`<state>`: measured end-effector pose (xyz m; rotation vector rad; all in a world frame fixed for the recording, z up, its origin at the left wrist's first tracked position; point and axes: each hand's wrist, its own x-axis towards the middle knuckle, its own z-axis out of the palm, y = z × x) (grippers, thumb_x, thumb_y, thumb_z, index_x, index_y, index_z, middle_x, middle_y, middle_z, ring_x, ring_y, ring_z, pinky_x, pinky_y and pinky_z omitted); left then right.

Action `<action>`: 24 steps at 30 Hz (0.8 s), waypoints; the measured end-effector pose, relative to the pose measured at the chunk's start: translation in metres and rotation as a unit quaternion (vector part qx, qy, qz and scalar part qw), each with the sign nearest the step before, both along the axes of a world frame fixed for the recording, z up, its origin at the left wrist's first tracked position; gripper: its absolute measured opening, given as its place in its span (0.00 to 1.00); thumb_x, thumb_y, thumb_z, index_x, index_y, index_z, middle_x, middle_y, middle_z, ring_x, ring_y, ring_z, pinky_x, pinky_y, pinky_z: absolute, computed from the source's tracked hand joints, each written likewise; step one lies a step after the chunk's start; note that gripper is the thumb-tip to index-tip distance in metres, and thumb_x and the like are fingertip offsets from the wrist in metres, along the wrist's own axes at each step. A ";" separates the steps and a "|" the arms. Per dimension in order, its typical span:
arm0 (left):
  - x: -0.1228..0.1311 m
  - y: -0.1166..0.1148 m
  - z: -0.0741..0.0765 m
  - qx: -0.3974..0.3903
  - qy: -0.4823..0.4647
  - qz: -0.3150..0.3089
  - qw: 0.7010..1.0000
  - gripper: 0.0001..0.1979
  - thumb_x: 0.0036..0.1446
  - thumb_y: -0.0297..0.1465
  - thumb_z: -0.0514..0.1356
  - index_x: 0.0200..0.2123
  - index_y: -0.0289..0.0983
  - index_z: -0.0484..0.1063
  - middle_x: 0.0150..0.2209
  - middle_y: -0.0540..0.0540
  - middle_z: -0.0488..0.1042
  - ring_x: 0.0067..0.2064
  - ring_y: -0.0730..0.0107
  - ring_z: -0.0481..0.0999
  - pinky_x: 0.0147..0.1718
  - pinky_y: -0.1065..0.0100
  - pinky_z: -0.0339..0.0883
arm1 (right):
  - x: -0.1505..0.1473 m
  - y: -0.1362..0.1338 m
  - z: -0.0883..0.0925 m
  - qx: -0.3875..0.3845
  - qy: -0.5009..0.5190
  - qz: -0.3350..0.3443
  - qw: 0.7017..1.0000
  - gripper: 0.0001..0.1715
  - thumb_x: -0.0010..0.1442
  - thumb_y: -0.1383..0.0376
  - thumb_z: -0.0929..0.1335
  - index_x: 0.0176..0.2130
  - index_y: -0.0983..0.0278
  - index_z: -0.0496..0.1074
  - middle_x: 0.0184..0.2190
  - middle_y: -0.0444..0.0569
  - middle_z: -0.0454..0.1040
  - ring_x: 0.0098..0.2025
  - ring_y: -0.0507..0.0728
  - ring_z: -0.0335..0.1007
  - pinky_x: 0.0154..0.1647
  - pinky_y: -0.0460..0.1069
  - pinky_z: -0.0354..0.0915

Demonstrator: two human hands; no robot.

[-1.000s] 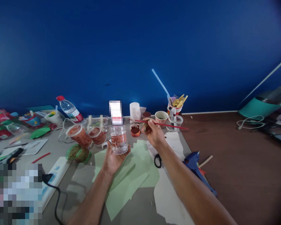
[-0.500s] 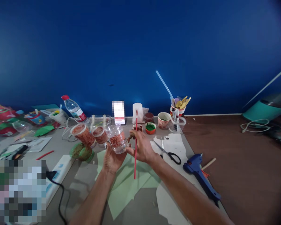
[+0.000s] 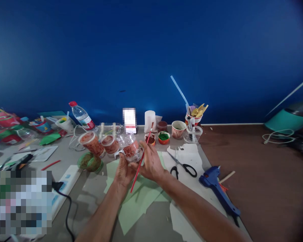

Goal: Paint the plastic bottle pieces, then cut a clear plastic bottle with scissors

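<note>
My left hand (image 3: 123, 171) is closed on the lower part of a clear plastic bottle piece (image 3: 131, 149), which is tilted and smeared with reddish-brown paint in a band. My right hand (image 3: 152, 162) holds a thin red paintbrush (image 3: 137, 174) slanting up to the right, bristles at the top; its fingers also reach the bottle piece's right side. Just behind are a small cup of brown paint (image 3: 150, 138) and a small cup of green paint (image 3: 164, 137). Brown-painted plastic cups (image 3: 92, 144) stand left of the bottle piece. Green paper (image 3: 133, 210) lies beneath both hands.
Black-handled scissors (image 3: 183, 165) lie on white paper (image 3: 197, 158) at right, beside a blue glue gun (image 3: 219, 191). At left are a power strip (image 3: 65, 181) with a black cord and a red-capped water bottle (image 3: 82, 116). A blue wall (image 3: 151, 60) closes the back.
The brush has swung from nearly upright to a slant, its lower end moving left. The bottle piece has tilted further and turned between my hands. The view has shifted slightly.
</note>
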<state>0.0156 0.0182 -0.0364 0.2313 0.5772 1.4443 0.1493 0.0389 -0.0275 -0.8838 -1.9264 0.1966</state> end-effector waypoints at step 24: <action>-0.008 0.000 -0.005 0.236 0.563 0.318 0.726 0.17 0.57 0.46 0.56 0.41 0.42 0.75 0.48 0.41 0.72 0.58 0.56 0.65 0.59 0.56 0.54 | 0.025 0.033 -0.006 0.014 -0.079 0.027 0.996 0.45 0.49 0.75 0.62 0.64 0.74 0.48 0.56 0.67 0.64 0.60 0.70 0.58 0.60 0.68 0.58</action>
